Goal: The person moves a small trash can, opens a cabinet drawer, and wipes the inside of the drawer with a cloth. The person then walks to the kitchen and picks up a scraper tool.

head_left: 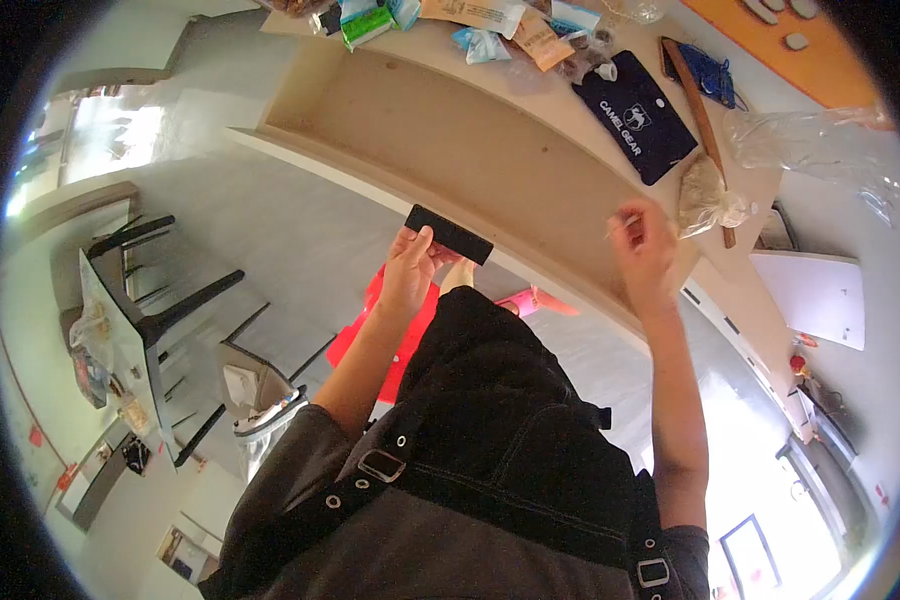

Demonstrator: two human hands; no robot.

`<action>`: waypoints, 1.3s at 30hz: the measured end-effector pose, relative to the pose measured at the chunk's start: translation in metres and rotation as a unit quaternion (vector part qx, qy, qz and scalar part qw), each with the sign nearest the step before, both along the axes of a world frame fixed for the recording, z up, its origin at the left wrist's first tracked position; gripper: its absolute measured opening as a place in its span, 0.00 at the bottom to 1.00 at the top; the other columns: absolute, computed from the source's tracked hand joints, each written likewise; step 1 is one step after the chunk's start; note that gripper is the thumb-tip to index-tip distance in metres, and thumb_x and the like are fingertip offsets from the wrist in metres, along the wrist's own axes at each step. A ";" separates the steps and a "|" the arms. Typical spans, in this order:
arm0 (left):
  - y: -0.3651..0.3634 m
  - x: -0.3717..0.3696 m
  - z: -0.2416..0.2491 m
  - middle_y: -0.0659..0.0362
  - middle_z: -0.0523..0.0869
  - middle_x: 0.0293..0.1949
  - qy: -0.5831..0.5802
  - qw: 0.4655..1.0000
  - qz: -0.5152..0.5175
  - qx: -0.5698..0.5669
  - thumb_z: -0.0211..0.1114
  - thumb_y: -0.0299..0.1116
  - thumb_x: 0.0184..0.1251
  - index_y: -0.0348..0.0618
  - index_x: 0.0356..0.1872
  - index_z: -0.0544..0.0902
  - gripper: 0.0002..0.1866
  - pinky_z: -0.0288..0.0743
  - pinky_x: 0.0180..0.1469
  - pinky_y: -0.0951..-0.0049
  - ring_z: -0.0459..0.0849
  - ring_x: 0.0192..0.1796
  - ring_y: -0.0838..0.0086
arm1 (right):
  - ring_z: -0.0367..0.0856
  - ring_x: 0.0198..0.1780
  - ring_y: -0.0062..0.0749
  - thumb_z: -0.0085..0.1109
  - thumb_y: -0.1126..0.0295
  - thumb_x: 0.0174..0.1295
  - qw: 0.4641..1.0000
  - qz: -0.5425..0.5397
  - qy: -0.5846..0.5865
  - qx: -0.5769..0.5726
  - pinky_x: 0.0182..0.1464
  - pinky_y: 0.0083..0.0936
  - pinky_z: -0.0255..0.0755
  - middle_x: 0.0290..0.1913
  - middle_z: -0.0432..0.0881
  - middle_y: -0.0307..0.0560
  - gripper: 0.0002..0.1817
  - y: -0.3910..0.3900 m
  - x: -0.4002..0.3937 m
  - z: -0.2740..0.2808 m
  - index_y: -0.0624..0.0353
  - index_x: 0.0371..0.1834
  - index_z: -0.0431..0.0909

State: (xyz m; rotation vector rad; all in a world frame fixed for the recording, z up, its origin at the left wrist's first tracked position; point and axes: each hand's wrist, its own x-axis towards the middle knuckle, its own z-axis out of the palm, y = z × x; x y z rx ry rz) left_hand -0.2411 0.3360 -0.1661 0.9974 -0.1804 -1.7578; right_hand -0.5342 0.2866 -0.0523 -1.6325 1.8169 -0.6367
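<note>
My left hand (408,268) is closed around the edge of a flat black rectangular object (450,233), with the thumb on top. It holds this object in front of my body, beside the front board of a pulled-out drawer (440,125). Over the drawer's right end is my right hand (645,252), its fingers curled together. Whatever may be between those fingers is hidden or too small to name. Near that hand lie a clear plastic bag with beige contents (703,195) and a dark blue pouch lettered CAMEL GEAR (635,115).
Several packets (490,45) crowd the tabletop behind the drawer. A long wooden stick (705,125) and clear plastic sheeting (820,150) lie to the right. A red stool (370,335) stands below my left arm. Tables and chairs (135,330) are at the left.
</note>
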 end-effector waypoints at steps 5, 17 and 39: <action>-0.001 0.002 0.001 0.53 0.82 0.36 0.010 1.000 -0.004 -0.011 0.51 0.32 0.68 0.45 0.33 0.73 0.06 0.77 0.40 0.59 0.82 0.37 0.64 | 0.78 0.32 0.28 0.56 0.69 0.57 0.983 -0.053 0.097 -0.147 0.35 0.24 0.71 0.35 0.79 0.44 0.09 -0.083 -0.055 0.019 0.57 0.40 0.72; 0.000 0.002 0.011 0.55 0.82 0.35 0.012 1.000 0.002 0.015 0.53 0.32 0.66 0.46 0.35 0.72 0.03 0.76 0.38 0.61 0.82 0.34 0.65 | 0.77 0.39 0.41 0.51 0.72 0.58 0.953 0.015 0.218 -0.212 0.43 0.36 0.70 0.39 0.79 0.45 0.10 -0.131 -0.068 -0.008 0.52 0.43 0.74; -0.001 0.020 -0.003 0.55 0.82 0.27 -0.180 0.964 -0.193 0.008 0.49 0.42 0.69 0.37 0.33 0.76 0.17 0.75 0.34 0.72 0.81 0.29 0.73 | 0.72 0.52 0.44 0.57 0.61 0.55 0.970 0.175 -0.065 0.157 0.55 0.32 0.64 0.48 0.75 0.55 0.21 0.061 0.045 -0.053 0.61 0.50 0.73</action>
